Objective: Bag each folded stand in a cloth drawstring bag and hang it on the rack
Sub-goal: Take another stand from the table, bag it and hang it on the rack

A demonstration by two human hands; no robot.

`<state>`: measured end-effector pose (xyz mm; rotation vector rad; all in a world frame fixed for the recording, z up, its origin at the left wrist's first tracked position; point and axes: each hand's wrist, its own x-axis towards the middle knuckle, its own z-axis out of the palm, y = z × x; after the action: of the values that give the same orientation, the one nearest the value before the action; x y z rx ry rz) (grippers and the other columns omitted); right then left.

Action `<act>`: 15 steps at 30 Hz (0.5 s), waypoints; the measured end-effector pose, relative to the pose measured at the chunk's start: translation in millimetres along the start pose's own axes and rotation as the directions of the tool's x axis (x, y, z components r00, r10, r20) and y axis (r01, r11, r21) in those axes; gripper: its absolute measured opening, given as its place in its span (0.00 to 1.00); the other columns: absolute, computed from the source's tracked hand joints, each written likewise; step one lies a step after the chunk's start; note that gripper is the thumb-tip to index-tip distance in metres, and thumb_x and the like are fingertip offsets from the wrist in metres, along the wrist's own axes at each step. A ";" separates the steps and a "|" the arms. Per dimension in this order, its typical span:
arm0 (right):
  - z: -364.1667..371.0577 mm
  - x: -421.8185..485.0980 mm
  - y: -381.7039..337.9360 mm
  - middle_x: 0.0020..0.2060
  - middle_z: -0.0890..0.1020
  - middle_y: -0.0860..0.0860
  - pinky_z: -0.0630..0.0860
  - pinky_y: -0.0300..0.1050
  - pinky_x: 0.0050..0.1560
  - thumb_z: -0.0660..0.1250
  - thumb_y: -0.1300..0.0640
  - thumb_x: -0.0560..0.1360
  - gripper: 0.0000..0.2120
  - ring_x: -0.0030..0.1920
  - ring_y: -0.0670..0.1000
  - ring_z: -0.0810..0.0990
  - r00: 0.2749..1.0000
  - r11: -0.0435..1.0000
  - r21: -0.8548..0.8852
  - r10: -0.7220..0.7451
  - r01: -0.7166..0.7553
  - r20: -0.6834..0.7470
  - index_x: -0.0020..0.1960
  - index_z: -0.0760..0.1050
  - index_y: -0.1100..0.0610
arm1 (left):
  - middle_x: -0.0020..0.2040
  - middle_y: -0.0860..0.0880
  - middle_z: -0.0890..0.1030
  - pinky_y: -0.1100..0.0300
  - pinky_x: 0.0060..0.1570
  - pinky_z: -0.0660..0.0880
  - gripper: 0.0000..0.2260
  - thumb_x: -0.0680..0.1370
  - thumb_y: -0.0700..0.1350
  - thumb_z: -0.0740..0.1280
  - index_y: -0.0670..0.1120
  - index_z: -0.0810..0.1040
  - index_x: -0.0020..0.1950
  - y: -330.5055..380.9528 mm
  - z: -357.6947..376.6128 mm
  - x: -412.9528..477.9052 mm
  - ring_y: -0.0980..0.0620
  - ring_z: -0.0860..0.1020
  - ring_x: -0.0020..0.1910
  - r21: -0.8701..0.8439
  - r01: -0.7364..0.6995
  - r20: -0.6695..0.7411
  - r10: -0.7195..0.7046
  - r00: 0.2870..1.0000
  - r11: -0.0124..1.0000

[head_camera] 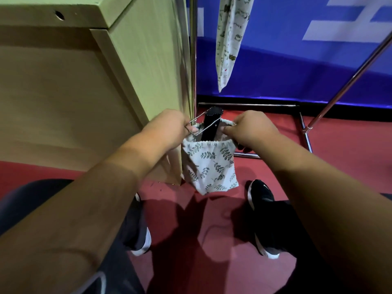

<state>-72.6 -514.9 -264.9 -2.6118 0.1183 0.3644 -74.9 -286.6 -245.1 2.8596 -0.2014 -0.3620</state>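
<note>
A white cloth drawstring bag [210,166] with a green leaf print hangs in the air in front of me, its mouth held wide. A black folded stand [210,124] stands upright inside it, its rounded top poking out above the rim. My left hand [169,126] pinches the bag's left rim together with a loop of thin drawstring. My right hand [250,128] grips the right rim. Another printed cloth bag [230,39] hangs on the metal rack [192,49] behind.
A light wooden desk [84,81] stands close on the left, its side panel touching the rack's upright pole. The rack's slanted pole [347,81] and floor bars lie to the right. A blue banner wall is behind. My feet in black shoes [263,217] rest on red floor.
</note>
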 end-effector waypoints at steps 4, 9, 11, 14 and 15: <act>-2.1 -1.5 0.1 0.32 0.85 0.56 0.87 0.59 0.45 0.76 0.32 0.72 0.29 0.34 0.59 0.86 0.998 0.999 0.003 0.047 -0.047 0.039 0.36 0.83 0.60 | 0.28 0.49 0.71 0.59 0.31 0.65 0.19 0.80 0.59 0.73 0.47 0.78 0.36 1.2 -7.5 -0.7 0.49 0.70 0.30 -0.138 0.025 0.005 -0.025 1.000 0.990; -8.7 -2.3 4.9 0.29 0.84 0.54 0.86 0.56 0.48 0.72 0.26 0.71 0.33 0.33 0.58 0.85 0.997 0.991 -0.114 0.069 -0.066 0.021 0.31 0.81 0.58 | 0.33 0.54 0.81 0.61 0.37 0.72 0.08 0.73 0.53 0.82 0.51 0.87 0.44 2.4 -11.4 -1.3 0.53 0.78 0.33 -0.155 0.004 0.033 0.001 0.999 0.988; -10.5 -4.2 5.3 0.30 0.85 0.54 0.86 0.57 0.47 0.71 0.24 0.71 0.35 0.33 0.58 0.86 0.996 0.992 -0.110 0.072 -0.067 0.047 0.33 0.83 0.58 | 0.36 0.54 0.81 0.60 0.38 0.73 0.06 0.73 0.48 0.82 0.52 0.87 0.46 0.6 -12.5 -1.0 0.51 0.79 0.36 -0.200 -0.006 0.049 0.016 0.999 0.980; -11.2 -7.7 3.5 0.34 0.86 0.57 0.88 0.60 0.45 0.74 0.29 0.73 0.30 0.36 0.59 0.88 0.987 0.996 0.017 0.082 -0.085 0.138 0.35 0.85 0.57 | 0.32 0.53 0.75 0.59 0.35 0.70 0.11 0.77 0.38 0.76 0.55 0.87 0.51 -2.8 -13.8 -0.1 0.52 0.72 0.29 -0.350 0.013 0.073 0.013 0.997 0.937; -11.5 -8.0 3.0 0.35 0.86 0.58 0.88 0.60 0.45 0.74 0.31 0.74 0.30 0.37 0.59 0.88 0.985 0.995 0.038 0.086 -0.093 0.153 0.37 0.85 0.59 | 0.30 0.54 0.74 0.60 0.33 0.68 0.14 0.78 0.36 0.72 0.56 0.87 0.53 -4.4 -14.1 0.4 0.53 0.69 0.26 -0.402 0.020 0.077 0.012 0.997 0.916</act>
<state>-78.1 -523.0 -254.5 -2.5297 0.1906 0.5827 -70.4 -279.2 -233.2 2.4415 -0.1177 -0.4573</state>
